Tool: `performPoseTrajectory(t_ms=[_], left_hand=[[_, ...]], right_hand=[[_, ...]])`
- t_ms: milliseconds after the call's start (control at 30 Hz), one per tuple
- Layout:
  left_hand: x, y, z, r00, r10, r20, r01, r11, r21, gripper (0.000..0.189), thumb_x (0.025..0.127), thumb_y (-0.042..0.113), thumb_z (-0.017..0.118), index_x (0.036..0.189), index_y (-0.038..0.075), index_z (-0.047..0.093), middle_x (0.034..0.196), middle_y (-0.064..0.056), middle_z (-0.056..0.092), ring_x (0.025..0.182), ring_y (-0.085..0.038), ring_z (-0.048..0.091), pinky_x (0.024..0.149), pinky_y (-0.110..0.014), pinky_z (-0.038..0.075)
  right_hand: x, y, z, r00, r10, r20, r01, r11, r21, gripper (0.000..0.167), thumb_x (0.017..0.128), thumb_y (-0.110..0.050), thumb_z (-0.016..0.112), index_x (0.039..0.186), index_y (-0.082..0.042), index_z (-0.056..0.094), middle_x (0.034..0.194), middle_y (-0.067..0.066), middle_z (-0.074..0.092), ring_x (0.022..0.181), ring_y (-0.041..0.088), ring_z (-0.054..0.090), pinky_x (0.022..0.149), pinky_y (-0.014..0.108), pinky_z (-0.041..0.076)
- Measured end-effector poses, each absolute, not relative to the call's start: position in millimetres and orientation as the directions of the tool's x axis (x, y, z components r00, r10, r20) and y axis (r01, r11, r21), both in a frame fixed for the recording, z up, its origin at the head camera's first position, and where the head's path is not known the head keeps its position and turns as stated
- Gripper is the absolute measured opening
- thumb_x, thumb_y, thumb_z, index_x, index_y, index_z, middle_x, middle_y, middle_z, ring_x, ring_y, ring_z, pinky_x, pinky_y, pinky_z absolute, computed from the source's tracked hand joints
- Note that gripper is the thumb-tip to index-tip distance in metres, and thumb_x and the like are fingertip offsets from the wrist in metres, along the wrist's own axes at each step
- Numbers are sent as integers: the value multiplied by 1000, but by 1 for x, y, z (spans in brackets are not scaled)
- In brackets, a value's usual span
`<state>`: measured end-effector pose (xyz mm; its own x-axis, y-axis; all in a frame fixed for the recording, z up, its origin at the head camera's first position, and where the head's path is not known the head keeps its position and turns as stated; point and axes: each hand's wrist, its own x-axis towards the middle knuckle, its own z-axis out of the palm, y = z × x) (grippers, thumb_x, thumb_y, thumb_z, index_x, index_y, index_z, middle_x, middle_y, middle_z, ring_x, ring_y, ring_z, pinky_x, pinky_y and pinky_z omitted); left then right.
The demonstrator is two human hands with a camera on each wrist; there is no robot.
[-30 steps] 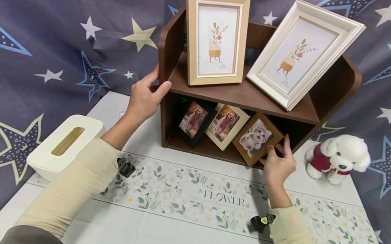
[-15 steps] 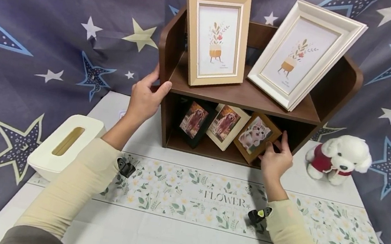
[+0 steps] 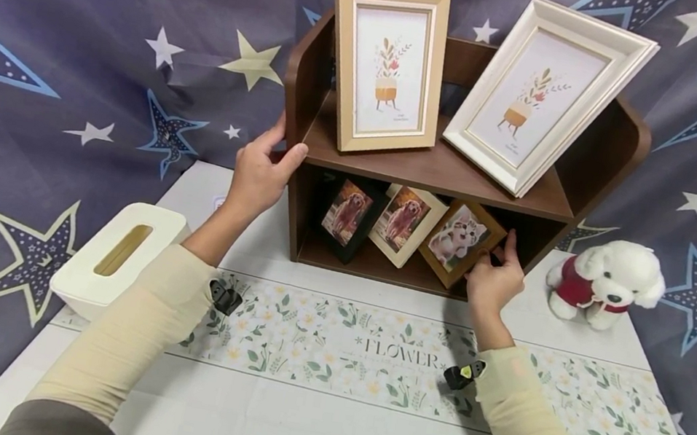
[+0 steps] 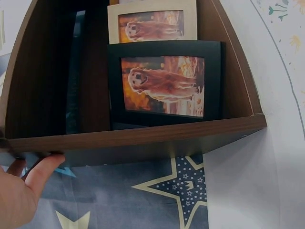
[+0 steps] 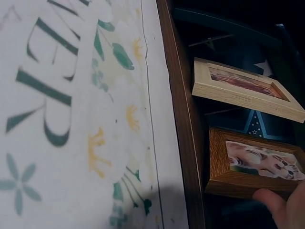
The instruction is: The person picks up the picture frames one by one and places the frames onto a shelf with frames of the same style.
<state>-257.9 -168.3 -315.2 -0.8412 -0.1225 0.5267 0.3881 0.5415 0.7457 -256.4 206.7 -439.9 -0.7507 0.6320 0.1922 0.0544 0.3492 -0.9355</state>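
Note:
A dark brown two-tier shelf [image 3: 381,167] stands against the curtain. My left hand [image 3: 259,175] grips its left side panel, thumb on the front edge and fingers behind. On the lower tier, my right hand [image 3: 494,284] holds the right edge of a brown wooden picture frame [image 3: 477,245] with a kitten photo. The thumb [image 5: 270,200] lies along that edge; the other fingers are partly hidden. Left of it lean a cream picture frame [image 3: 431,217] and a black picture frame [image 4: 164,50], both with dog photos. All three are tilted.
On the upper tier stand a tan picture frame [image 3: 435,74] and a tilted white picture frame [image 3: 592,95]. A white plush dog [image 3: 621,275] sits right of the shelf; a white tissue box [image 3: 80,267] is at the left. A floral runner [image 3: 306,337] crosses the white table [image 3: 269,420].
The right hand has moved slightly left, and the kitten frame has shifted a little with it. The left hand keeps its place on the shelf's side.

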Motion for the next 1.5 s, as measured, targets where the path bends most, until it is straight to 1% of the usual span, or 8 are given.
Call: performPoseTrajectory(t_ms=[400,500,633,733,800,900,1233,1500], left_hand=[[-258,-168,-314,-840,-125,528,386,547,743,58,97,28,68,152,26,49,141,-9,64,113,-27,70,96,-43,57],[-258,-168,-314,-843,-124,524,384,545,746,58,97,28,68,152,27,48,142,-8,64,114,-27,70,96,-43,57],[-257,-167,-313,-842,-123,525,385,544,745,58,97,27,67,152,28,49,141,-9,64,113,-26,70,97,-43,57],[-257,-168,-312,-843,-120,524,384,548,743,58,98,28,67,152,29,48,140,-10,65,113,-26,70,97,-43,56],[-257,-168,-313,-849,-114,516,379,549,745,58,98,29,66,153,31,47,140,-10,65,115,-26,69,98,-44,56],[-254,-168,-312,-863,-93,496,371,551,748,61,99,31,65,155,32,42,143,-9,62,119,-27,67,101,-45,54],[-241,-178,-314,-896,-26,444,361,540,760,68,99,36,64,157,46,29,154,-2,53,125,-30,65,100,-49,54],[-229,-184,-309,-905,-30,423,334,566,754,72,101,39,61,161,43,20,160,-7,45,134,-32,58,107,-51,49]], right_hand=[[-259,207,-442,-746,619,245,78,446,-891,64,98,-9,55,154,-37,43,126,11,71,38,-13,43,41,9,39],[-259,207,-443,-736,623,267,87,478,-874,64,98,-10,56,154,-36,43,124,9,73,42,-10,46,43,7,38],[-260,207,-443,-732,629,263,109,489,-865,64,98,-12,57,154,-39,42,125,6,74,57,14,67,50,15,48],[-260,207,-443,-730,630,267,102,486,-868,64,98,-13,58,154,-38,43,126,7,74,90,28,75,74,32,59],[-260,208,-443,-732,626,270,85,477,-875,64,97,-12,58,154,-35,43,127,10,73,107,32,71,93,43,56],[-257,208,-442,-742,613,271,73,476,-876,66,95,-10,57,155,-32,43,129,14,71,125,33,63,110,47,45],[-250,212,-440,-781,567,262,72,498,-864,67,94,-15,59,157,-30,41,130,5,71,135,32,55,116,46,39],[-250,212,-438,-788,566,243,83,489,-869,66,94,-17,60,157,-30,41,132,5,70,138,33,52,118,47,36]])
